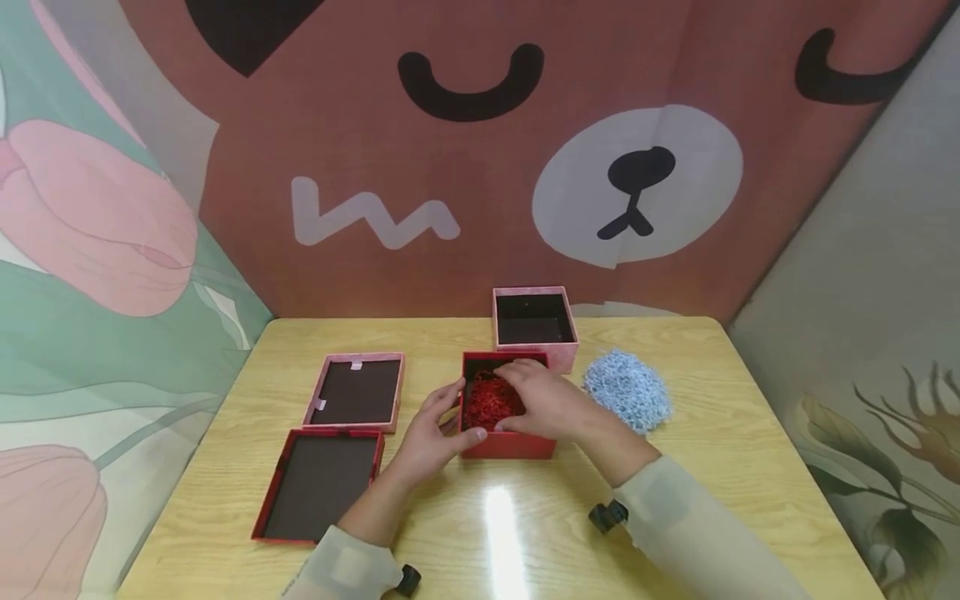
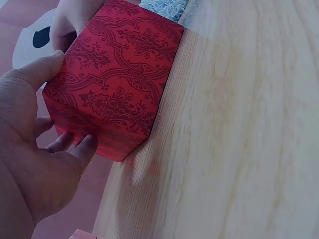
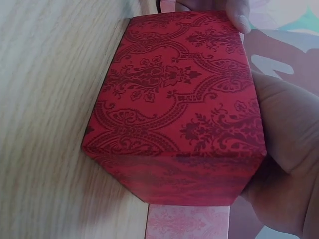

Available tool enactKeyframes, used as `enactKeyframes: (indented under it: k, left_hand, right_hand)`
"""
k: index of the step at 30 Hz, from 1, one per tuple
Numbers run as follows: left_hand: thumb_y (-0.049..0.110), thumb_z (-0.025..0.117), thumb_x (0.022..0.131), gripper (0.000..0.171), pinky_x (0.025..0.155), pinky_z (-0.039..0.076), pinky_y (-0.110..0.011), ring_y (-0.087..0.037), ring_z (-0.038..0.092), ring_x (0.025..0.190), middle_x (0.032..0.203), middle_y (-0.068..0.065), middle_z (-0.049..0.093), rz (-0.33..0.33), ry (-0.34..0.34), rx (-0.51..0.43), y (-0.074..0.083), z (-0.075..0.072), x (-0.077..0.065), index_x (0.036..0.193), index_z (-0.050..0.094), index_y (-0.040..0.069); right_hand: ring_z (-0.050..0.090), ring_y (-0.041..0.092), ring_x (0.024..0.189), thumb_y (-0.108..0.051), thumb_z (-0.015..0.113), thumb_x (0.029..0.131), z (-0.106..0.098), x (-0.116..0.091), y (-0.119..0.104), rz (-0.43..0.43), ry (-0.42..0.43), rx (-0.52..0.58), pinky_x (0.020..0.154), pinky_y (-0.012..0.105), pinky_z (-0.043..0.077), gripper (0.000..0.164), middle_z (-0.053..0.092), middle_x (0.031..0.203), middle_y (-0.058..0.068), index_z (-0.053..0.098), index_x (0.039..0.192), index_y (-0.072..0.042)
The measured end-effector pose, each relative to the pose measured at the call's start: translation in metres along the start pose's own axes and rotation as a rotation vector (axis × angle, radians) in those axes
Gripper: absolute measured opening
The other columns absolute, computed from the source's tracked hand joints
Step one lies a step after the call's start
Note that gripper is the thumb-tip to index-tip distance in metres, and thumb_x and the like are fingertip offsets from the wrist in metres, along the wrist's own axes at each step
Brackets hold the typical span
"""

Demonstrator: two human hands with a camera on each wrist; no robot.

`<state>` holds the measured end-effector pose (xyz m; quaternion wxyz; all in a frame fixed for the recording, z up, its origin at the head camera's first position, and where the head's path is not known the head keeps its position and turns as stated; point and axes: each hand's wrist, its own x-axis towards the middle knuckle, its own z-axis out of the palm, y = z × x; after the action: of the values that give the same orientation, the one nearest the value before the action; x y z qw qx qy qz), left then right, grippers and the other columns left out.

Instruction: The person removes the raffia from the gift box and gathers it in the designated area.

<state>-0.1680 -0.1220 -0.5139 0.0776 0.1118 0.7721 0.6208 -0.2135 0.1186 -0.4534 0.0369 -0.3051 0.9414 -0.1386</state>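
Note:
A red box with a dark damask pattern stands upright on the table, its top open. Red shredded paper lies inside it. My left hand grips the box's near left corner, thumb at the front rim and fingers along the left wall; the left wrist view shows those fingertips against the side. From the right, my right hand reaches over the rim, its fingers spread over the shredded paper inside. In the right wrist view the box wall hides those fingertips.
Behind the red box stands an open pink box with a dark interior. Blue shredded paper forms a heap at the right. On the left, a pink lid and a red lid lie upturned. A bear-printed wall borders the table's back.

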Motion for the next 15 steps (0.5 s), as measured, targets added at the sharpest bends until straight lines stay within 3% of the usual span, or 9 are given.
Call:
enactKeyframes:
  k: [15]
  left_hand:
    - [0.028,0.089,0.085,0.09,0.114,0.044,-0.047,-0.035,0.045,0.143,0.16,-0.003,0.036,-0.033,0.011,-0.016,0.001,0.001,0.0,0.161,0.041,0.02]
  right_hand:
    - [0.056,0.033,0.13,-0.057,0.088,0.076,0.005,0.025,-0.009,0.028,-0.166,-0.19,0.109,0.051,0.049,0.096,0.057,0.146,0.011,0.052,0.15,-0.007]
